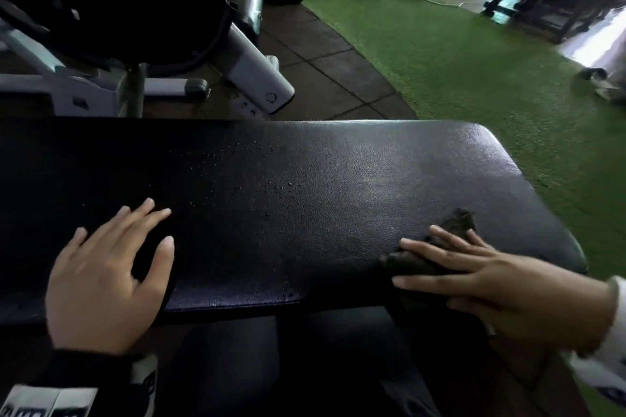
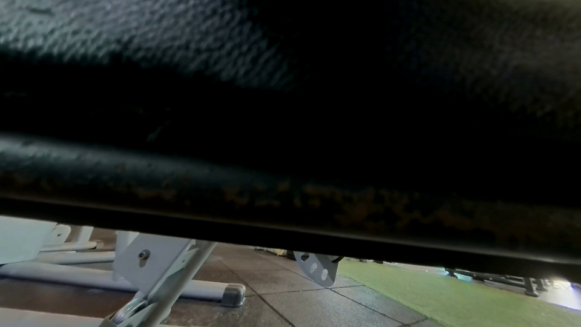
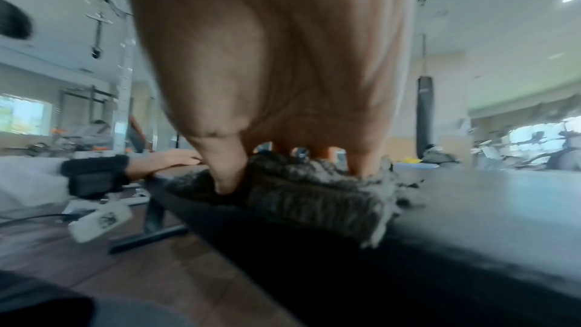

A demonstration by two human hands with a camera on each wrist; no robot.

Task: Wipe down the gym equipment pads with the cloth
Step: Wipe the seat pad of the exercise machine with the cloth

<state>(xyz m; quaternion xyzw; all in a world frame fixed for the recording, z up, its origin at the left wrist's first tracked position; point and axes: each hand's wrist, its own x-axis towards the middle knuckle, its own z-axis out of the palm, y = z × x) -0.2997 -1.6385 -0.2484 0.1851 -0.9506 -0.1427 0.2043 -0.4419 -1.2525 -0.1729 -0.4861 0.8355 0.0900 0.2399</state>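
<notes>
**Cloth at the pad's right end, droplets to the left**

Gym flooring of dark tiles and green turf point(image 1: 474, 71) surrounds the bench. Right hand point(image 1: 501, 284) lies flat, fingers straight, pressing the grey cloth point(image 1: 454, 230) onto the black pad point(image 1: 305, 179) near its five o'clock corner. Water droplets point(image 1: 277, 184) sit toward ten o'clock from the cloth, along the pad's left-right long axis. Left hand point(image 1: 108, 267) rests spread and flat at the pad's eight o'clock edge, bracing.

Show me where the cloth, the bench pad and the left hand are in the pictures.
cloth point(image 3: 314, 198): right wrist view, on its fuzzy front face.
bench pad point(image 1: 338, 173): head view, on the bare top surface.
left hand point(image 1: 101, 281): head view, on the back of the hand.
</notes>
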